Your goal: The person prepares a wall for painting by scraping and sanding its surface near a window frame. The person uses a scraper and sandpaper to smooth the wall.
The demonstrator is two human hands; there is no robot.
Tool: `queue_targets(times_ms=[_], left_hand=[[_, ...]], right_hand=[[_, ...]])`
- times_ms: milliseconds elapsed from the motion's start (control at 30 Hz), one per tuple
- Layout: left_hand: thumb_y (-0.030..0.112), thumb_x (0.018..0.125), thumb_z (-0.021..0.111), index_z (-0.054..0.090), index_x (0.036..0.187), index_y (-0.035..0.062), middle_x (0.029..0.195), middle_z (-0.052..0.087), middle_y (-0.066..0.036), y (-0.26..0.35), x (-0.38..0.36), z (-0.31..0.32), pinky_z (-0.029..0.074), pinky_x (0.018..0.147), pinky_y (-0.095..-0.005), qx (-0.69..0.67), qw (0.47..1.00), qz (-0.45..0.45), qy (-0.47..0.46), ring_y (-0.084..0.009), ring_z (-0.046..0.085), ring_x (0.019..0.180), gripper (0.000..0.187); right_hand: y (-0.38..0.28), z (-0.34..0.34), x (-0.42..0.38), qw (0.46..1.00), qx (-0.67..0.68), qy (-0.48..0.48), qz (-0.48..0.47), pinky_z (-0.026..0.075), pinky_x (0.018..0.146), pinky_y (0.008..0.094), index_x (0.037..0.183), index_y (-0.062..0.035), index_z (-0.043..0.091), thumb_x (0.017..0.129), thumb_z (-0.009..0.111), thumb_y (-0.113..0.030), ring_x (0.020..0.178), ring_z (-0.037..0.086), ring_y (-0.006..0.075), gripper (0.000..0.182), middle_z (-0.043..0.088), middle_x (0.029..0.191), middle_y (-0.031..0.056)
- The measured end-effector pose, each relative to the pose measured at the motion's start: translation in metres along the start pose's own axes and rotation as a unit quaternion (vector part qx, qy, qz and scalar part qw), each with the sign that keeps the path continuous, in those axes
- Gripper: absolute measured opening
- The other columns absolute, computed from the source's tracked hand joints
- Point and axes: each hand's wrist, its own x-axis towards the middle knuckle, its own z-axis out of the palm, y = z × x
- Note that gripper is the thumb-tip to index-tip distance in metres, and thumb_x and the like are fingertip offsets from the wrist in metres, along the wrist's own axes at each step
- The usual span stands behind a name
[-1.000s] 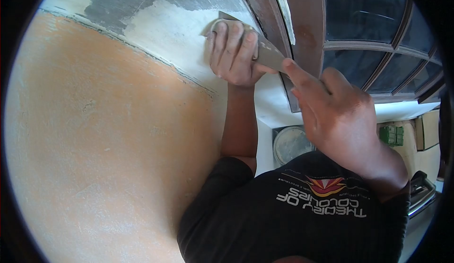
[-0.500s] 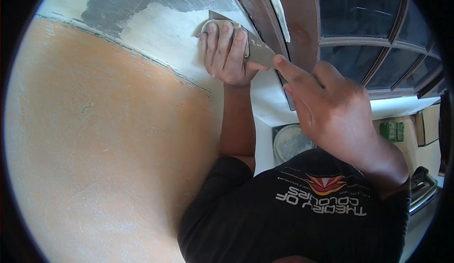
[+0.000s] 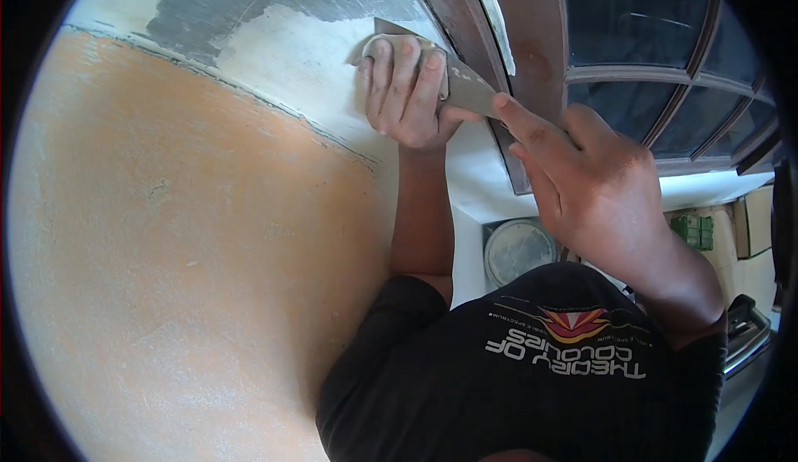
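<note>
My right hand [image 3: 594,171] is closed round a putty knife [image 3: 472,88], index finger stretched along it. Its grey metal blade widens toward the upper left and is smeared with pale filler. Beside and partly over the blade, my left hand [image 3: 407,100] grips a pale, putty-smeared flat piece [image 3: 443,84], fingers across its face and thumb stretched beneath the blade. What kind of piece it is I cannot tell. Both hands are close to the wall, by a whitish filler patch [image 3: 291,51] that borders a dark grey area [image 3: 212,1].
A brown door frame [image 3: 461,13] and glazed panes [image 3: 632,22] stand to the right. Orange wall [image 3: 191,238] fills the left, divided from the pale part by a rough seam. Below are a round lidded bucket [image 3: 521,253] and a green crate [image 3: 693,232].
The view has shifted slightly, so both hands and the wall appear a little further right. The hold on the putty knife and the pale piece looks the same.
</note>
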Motion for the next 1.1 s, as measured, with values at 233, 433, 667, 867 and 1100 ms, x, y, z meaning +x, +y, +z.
queue_targets(times_ms=[233, 433, 667, 867, 1100], left_hand=[[0.074, 0.087, 0.042, 0.068, 0.114, 0.0134, 0.117, 0.069, -0.012, -0.0006, -0.0022, 0.001, 0.04, 0.099, -0.0575, 0.001, 1.0, 0.015, -0.009, -0.0403, 0.058, 0.119, 0.071], [0.073, 0.087, 0.043, 0.068, 0.114, 0.0132, 0.118, 0.068, -0.013, 0.001, -0.0025, 0.001, 0.04, 0.099, -0.0579, -0.003, 1.0, 0.013, -0.009, -0.0409, 0.058, 0.119, 0.07], [0.068, 0.094, 0.036, 0.064, 0.114, 0.001, 0.116, 0.067, -0.019, -0.0036, 0.0011, -0.0027, 0.042, 0.097, -0.0572, 0.041, 0.998, 0.039, -0.021, -0.0427, 0.059, 0.116, 0.075], [0.072, 0.089, 0.041, 0.07, 0.111, 0.0137, 0.118, 0.068, -0.013, 0.0005, -0.0023, -0.0011, 0.039, 0.101, -0.0563, 0.0, 1.0, -0.003, -0.01, -0.0387, 0.057, 0.121, 0.069], [0.072, 0.089, 0.041, 0.069, 0.112, 0.0135, 0.118, 0.068, -0.012, -0.0002, -0.0034, 0.0008, 0.038, 0.102, -0.0564, 0.006, 1.0, -0.001, -0.006, -0.0393, 0.057, 0.12, 0.069]], right_hand=[[-0.001, -0.0042, 0.0022, 1.0, 0.001, 0.003, -0.003, 0.04, 0.042, 0.0318, 0.125, -0.0067, 0.063, 0.081, 0.07, -0.005, 0.048, 0.049, 0.0164, 0.044, 0.047, 0.069, 0.0059], [0.0033, -0.0015, 0.0019, 1.0, -0.001, 0.01, -0.002, 0.041, 0.042, 0.0326, 0.123, -0.0082, 0.064, 0.081, 0.071, -0.007, 0.047, 0.05, 0.017, 0.043, 0.048, 0.069, 0.0061], [-0.0019, 0.0009, 0.0054, 1.0, -0.003, 0.012, -0.01, 0.042, 0.043, 0.0327, 0.123, -0.0079, 0.064, 0.079, 0.072, -0.006, 0.049, 0.051, 0.0178, 0.044, 0.048, 0.069, 0.0063], [-0.0061, -0.0041, 0.0045, 1.0, -0.012, -0.002, -0.001, 0.042, 0.043, 0.0328, 0.123, -0.0068, 0.064, 0.079, 0.071, -0.005, 0.049, 0.051, 0.0181, 0.044, 0.048, 0.069, 0.0063], [-0.0005, -0.0016, 0.0056, 1.0, -0.014, 0.005, -0.013, 0.042, 0.044, 0.0328, 0.124, -0.0082, 0.064, 0.08, 0.071, -0.006, 0.049, 0.051, 0.018, 0.044, 0.047, 0.069, 0.0061]])
